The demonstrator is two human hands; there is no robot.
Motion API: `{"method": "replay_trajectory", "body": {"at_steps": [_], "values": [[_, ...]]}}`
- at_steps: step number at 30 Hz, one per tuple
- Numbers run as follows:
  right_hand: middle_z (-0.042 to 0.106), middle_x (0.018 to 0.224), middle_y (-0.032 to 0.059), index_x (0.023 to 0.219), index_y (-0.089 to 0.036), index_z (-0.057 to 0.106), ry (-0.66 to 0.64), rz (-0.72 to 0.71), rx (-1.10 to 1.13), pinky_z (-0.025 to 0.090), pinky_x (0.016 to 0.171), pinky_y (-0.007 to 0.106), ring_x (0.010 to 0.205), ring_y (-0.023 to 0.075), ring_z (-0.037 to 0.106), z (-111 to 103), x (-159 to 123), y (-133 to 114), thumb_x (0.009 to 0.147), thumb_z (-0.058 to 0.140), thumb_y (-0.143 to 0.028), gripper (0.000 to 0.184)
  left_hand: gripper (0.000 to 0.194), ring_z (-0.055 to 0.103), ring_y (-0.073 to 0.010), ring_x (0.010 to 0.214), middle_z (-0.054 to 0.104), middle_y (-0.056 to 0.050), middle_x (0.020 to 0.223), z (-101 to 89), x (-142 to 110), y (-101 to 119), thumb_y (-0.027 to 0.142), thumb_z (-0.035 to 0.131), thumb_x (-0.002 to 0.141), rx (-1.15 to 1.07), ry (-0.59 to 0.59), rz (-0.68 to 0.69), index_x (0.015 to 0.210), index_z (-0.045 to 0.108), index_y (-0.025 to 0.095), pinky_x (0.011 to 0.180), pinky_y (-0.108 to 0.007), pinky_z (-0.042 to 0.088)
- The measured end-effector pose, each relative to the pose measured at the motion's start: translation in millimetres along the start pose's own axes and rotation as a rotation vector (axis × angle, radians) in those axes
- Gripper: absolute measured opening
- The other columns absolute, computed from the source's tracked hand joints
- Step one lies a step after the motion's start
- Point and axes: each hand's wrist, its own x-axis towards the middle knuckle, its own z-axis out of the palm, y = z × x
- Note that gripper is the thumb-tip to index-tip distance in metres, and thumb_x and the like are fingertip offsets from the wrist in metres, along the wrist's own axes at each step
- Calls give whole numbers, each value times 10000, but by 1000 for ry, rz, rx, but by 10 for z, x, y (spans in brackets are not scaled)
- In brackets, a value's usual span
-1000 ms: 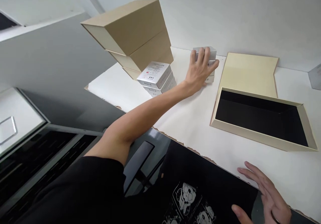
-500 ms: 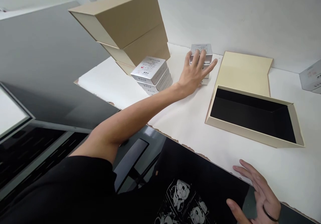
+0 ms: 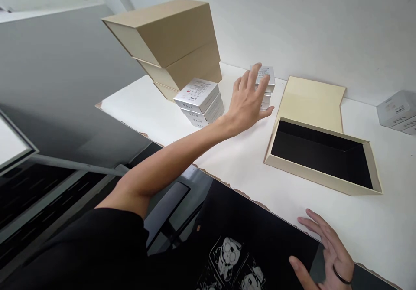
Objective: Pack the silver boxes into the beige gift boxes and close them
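Observation:
My left hand (image 3: 248,101) is stretched over the white table with its fingers spread, holding nothing. Just behind its fingers stands a stack of small silver-white cartons (image 3: 268,82), partly hidden by the hand. Left of my forearm is another stack of small white cartons (image 3: 198,97), with print on the top and sides. To the right, a cream box (image 3: 312,175) lies with its lid (image 3: 308,99) folded back, showing a bare black inside. Near the table's front edge my right hand (image 3: 331,251) hovers with thumb and fingers apart, holding nothing and wearing a dark ring.
Large tan boxes (image 3: 178,38) are stacked at the back left, offset from one another. More small cartons (image 3: 398,110) stand at the far right by the wall (image 3: 325,25). The front edge of the table (image 3: 227,168) is chipped. A grey partition (image 3: 65,73) rises at the left.
My left hand has drawn back from the far carton stack, toward me and slightly left. The right hand keeps about the same pose. The view has shifted a little.

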Motion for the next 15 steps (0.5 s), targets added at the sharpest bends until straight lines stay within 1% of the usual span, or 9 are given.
{"method": "replay_trajectory", "body": {"at_steps": [3, 6, 8, 11, 12, 15], "values": [[569, 1521, 200, 1680, -235, 317, 5, -13, 7, 689, 1001, 450, 1241, 300, 741, 17, -16, 7, 974, 746, -150, 831, 752, 488, -435, 1437, 315, -244, 1729, 14, 85, -15, 504, 745, 922, -64, 13, -156, 1552, 439, 232, 1124, -597, 424], [582, 1510, 196, 1672, -235, 350, 40, -1, 23, 694, 985, 454, 1235, 301, 741, 68, -11, -1, 966, 757, -158, 818, 857, 501, -438, 1394, 343, -272, 1669, 152, 215, -17, 533, 774, 886, -100, 1, -300, 1571, 375, 208, 1070, -587, 443], [594, 1502, 190, 1658, -242, 385, 77, 28, 35, 697, 972, 479, 1226, 312, 741, 101, 5, -18, 968, 754, -175, 785, 892, 478, -454, 1406, 369, -278, 1627, 255, 300, 16, 538, 768, 883, -136, 39, -336, 1582, 328, 201, 1069, -612, 421], [620, 1477, 176, 1641, -257, 415, 98, 26, 31, 703, 940, 506, 1202, 328, 748, 118, 32, -41, 962, 756, -189, 763, 843, 470, -456, 1388, 379, -254, 1620, 341, 402, 89, 493, 752, 879, -185, 116, -368, 1561, 317, 254, 1049, -638, 398], [628, 1469, 173, 1639, -264, 416, 97, 12, 27, 705, 930, 512, 1190, 331, 752, 117, 38, -44, 957, 761, -189, 769, 819, 469, -449, 1386, 367, -250, 1626, 346, 427, 108, 470, 736, 888, -176, 112, -392, 1557, 316, 257, 1047, -632, 397], [630, 1463, 177, 1631, -272, 413, 98, -5, 19, 700, 928, 536, 1173, 335, 756, 112, 41, -36, 948, 765, -185, 774, 753, 462, -432, 1408, 317, -255, 1633, 323, 457, 125, 428, 646, 951, -109, 33, -464, 1579, 287, 220, 1052, -604, 411]]}}
